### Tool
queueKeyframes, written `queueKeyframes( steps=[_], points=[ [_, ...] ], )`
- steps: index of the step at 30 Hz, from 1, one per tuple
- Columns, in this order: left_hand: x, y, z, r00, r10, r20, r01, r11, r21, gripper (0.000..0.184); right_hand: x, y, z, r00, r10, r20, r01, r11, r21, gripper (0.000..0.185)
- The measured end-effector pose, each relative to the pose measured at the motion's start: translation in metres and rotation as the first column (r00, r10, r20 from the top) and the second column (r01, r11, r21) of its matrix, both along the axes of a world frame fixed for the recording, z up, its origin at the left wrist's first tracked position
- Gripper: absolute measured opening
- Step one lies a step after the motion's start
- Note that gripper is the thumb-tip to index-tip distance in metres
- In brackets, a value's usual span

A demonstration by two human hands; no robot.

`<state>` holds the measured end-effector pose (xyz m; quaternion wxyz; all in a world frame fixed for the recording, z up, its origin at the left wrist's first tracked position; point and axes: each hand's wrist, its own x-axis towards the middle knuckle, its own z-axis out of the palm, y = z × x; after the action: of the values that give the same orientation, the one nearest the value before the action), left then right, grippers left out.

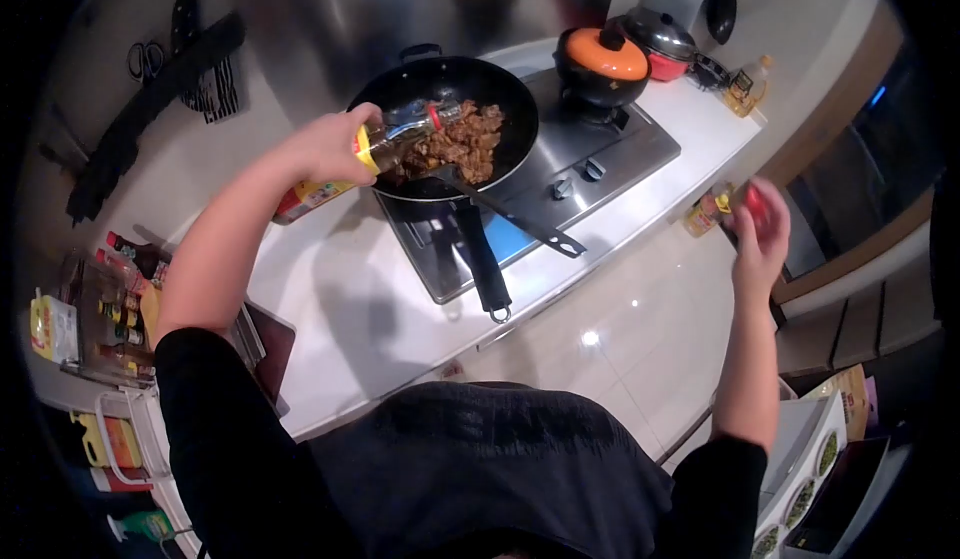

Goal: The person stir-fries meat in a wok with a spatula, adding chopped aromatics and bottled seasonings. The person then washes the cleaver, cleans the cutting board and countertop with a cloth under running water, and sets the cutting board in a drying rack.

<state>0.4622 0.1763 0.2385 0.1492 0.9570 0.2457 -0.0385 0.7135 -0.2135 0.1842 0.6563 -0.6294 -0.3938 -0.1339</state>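
Nearest, at the bottom centre of the frame: a dark shirt (480, 459), worn by the person. Beyond it, a white counter (350, 309) runs from lower left to upper right.

The left hand (338, 146), left of centre, is closed around a glass bottle (405, 139) with a yellow label and a red ring at the neck. The bottle is tilted, neck over the wok (515, 139); whether liquid is flowing cannot be told. The right hand (762, 234), right of frame, is raised well apart from the wok, fingers curled about a small red item (757, 205), blurred.

The wok sits on the steel stove (640, 144), upper centre, and contains brown food pieces (478, 144). A dark slotted turner (515, 219) rests with its head in the food and its handle across the rim.

Farther, upper right: a black pot (605, 72) under an orange lid, a red pot (668, 66) just beside it, and an oil bottle (748, 87) near the counter's end. A ladle (721, 11) hangs above.
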Motion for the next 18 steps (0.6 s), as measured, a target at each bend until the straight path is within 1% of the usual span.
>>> queueKeyframes(
  steps=[2, 3, 5, 6, 7, 11, 14, 15, 18],
  points=[
    [0.013, -0.002, 0.0, 0.998, 0.019, -0.059, -0.015, 0.997, 0.079, 0.069, 0.01, -0.045, -0.038, 0.985, -0.148, -0.084, 0.15, 0.989, 0.017, 0.032],
    [0.021, 0.003, -0.005, 0.997, 0.022, -0.072, -0.015, 0.995, 0.102, 0.07, 0.006, -0.06, -0.051, 0.961, -0.261, -0.093, 0.266, 0.963, 0.042, 0.029],
    [0.033, 0.008, -0.009, 0.993, 0.045, -0.107, -0.03, 0.991, 0.134, 0.072, -0.01, -0.091, -0.064, 0.896, -0.393, -0.206, 0.41, 0.911, 0.049, 0.029],
    [0.037, 0.014, -0.012, 0.994, 0.039, -0.101, -0.025, 0.99, 0.137, 0.073, -0.01, -0.11, -0.076, 0.881, -0.414, -0.23, 0.443, 0.892, 0.09, 0.029],
    [0.042, 0.023, -0.019, 0.995, 0.033, -0.095, -0.02, 0.99, 0.14, 0.074, -0.017, -0.121, -0.08, 0.856, -0.425, -0.295, 0.476, 0.87, 0.126, 0.028],
    [0.066, 0.044, -0.034, 0.994, 0.022, -0.104, -0.003, 0.984, 0.179, 0.076, -0.031, -0.149, -0.09, 0.813, -0.485, -0.323, 0.55, 0.821, 0.153, 0.028],
    [0.085, 0.061, -0.043, 0.992, 0.065, -0.111, -0.039, 0.974, 0.223, 0.076, -0.035, -0.151, -0.089, 0.791, -0.504, -0.347, 0.578, 0.801, 0.153, 0.028],
    [0.09, 0.066, -0.042, 0.989, 0.092, -0.119, -0.066, 0.976, 0.205, 0.079, -0.035, -0.15, -0.089, 0.79, -0.505, -0.347, 0.579, 0.801, 0.152, 0.028],
    [0.098, 0.091, -0.042, 0.979, 0.168, -0.116, -0.134, 0.958, 0.254, 0.082, -0.035, -0.142, -0.088, 0.807, -0.483, -0.34, 0.553, 0.82, 0.149, 0.028]
  ],
)
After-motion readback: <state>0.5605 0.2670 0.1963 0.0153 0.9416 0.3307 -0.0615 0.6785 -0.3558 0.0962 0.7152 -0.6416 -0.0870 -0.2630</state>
